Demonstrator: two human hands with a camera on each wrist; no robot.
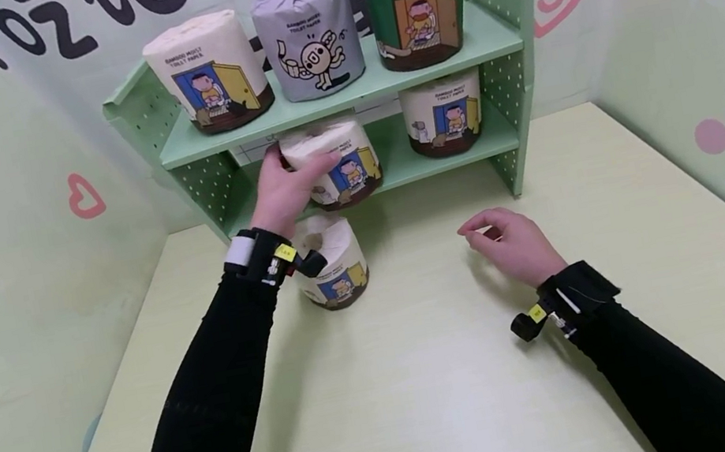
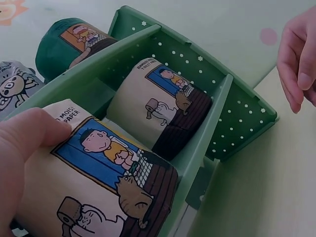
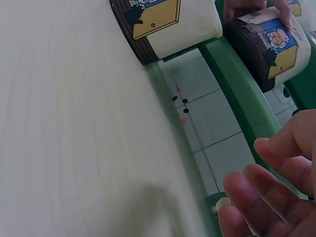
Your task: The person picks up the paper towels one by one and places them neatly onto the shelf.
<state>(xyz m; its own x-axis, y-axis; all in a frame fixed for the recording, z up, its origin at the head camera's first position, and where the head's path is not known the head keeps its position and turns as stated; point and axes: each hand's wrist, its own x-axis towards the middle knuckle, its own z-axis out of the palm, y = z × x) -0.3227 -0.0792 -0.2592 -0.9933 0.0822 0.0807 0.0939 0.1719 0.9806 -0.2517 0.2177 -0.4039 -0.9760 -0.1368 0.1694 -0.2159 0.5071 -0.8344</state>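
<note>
My left hand (image 1: 284,187) holds a white toilet paper roll (image 1: 349,168) at the left part of the lower shelf, thumb across its front and fingers round its far side. In the left wrist view the thumb (image 2: 37,131) lies on the printed wrapper of that roll (image 2: 108,168); the other fingers are mostly hidden. Below it, a second white roll (image 1: 333,267) stands on the table, partly behind my left wrist. My right hand (image 1: 513,245) hovers over the table to the right, fingers loosely curled and holding nothing.
The green two-tier shelf (image 1: 496,35) stands at the table's back. On top are white (image 1: 208,76), lilac (image 1: 313,38) and green (image 1: 419,4) rolls; another white roll (image 1: 445,116) sits at the lower tier's right. Walls border the table (image 1: 459,370) left and right.
</note>
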